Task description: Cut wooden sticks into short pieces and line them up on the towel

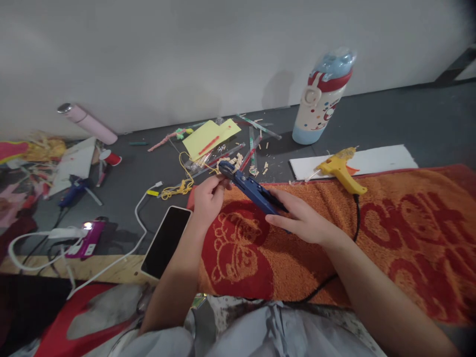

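My right hand (301,218) is wrapped around the handles of blue-handled pliers (256,191), held at a slant above the towel. The pliers' head points up and left, close to the fingertips of my left hand (209,196). Those fingers are pinched together; whatever they hold is too small or hidden to name. Just behind the pliers' head lies a little heap of short pale stick pieces (237,159). Under both hands spreads an orange and red towel (238,248) with a cartoon pattern.
A yellow glue gun (340,171) rests on a white board (386,158) at the right. Behind stands a cartoon water bottle (322,104). Yellow paper (208,139) and wrapped sticks lie at the back. A phone (167,243), white cable (137,213) and blue glue gun (72,192) are on the left.
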Motion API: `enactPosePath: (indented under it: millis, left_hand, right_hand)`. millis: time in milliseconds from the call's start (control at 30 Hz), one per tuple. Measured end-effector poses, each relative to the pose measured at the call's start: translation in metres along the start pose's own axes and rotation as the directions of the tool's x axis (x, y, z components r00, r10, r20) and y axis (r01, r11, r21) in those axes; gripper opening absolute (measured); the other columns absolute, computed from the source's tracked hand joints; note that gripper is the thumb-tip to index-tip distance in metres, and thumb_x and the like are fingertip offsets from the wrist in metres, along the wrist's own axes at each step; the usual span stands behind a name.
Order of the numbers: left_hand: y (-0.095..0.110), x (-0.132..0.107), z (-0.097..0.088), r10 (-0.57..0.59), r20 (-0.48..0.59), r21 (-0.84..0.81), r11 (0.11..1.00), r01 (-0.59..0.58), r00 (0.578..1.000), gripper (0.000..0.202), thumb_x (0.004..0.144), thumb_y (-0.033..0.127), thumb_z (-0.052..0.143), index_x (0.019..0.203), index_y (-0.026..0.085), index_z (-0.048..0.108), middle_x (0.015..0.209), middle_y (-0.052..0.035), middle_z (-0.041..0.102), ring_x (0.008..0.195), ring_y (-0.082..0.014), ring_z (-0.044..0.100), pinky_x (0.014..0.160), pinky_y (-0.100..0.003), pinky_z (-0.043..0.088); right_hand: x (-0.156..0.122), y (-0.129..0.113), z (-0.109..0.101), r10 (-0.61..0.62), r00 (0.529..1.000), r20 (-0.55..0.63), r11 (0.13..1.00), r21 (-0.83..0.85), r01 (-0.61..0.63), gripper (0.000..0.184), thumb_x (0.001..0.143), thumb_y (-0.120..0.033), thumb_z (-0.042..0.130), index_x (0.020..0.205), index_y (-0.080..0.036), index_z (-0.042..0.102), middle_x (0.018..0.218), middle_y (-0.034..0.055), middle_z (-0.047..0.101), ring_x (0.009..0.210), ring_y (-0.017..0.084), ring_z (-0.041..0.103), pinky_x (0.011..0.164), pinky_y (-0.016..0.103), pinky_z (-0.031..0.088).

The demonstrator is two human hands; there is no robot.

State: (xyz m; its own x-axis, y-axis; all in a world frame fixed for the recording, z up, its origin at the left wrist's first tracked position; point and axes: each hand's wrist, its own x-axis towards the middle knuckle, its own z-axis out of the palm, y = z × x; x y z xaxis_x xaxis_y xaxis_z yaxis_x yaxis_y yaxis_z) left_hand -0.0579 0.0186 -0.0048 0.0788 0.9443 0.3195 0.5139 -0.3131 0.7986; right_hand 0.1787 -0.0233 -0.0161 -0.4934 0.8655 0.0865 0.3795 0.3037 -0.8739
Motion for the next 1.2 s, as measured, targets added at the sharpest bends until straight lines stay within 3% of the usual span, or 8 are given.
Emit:
enactPosePath:
  millis: [200,467,1200]
  left_hand:
    - [0.0044,0.0005,-0.0024,0.038,0.026,0.029,0.999,-0.039,0.999,0.028,0.088,0.031,0.05,0.07,0.018,0.068,0.053,-0.0001,0.053,0.065,-0.016,0.058,0.069,-0.026,0.045]
    - [0.0059,0.0006,-0.0029,0.078,0.045,0.053,0.995,-0.08,0.996,0.027,0.088,0.027,0.049,0.07,0.017,0.067,0.064,-0.0026,0.063,0.064,-0.0142,0.057,0.066,-0.024,0.043]
    - [0.003,0.0014,-0.0021,0.159,0.049,0.154,0.974,-0.164,0.986,0.026,0.087,0.02,0.041,0.066,0.016,0.056,0.061,-0.001,0.062,0.058,-0.0108,0.056,0.06,-0.021,0.042]
  right_hand:
    - [-0.0002,0.0023,0.0002,-0.006,1.0,0.005,1.0,0.016,0.006,0.054,0.087,-0.049,0.055,0.132,-0.019,0.046,0.132,0.0141,0.057,0.118,0.034,0.056,0.1,0.051,0.044]
    - [-0.0009,0.0069,0.0019,-0.005,1.0,-0.002,0.999,0.054,0.005,0.054,0.086,-0.047,0.057,0.132,-0.019,0.048,0.132,0.0133,0.058,0.12,0.034,0.056,0.099,0.051,0.045]
    - [0.0003,0.0023,0.0035,0.032,0.999,0.013,0.997,0.075,-0.033,0.054,0.086,-0.05,0.056,0.127,-0.016,0.052,0.126,0.0129,0.061,0.114,0.032,0.058,0.095,0.044,0.046]
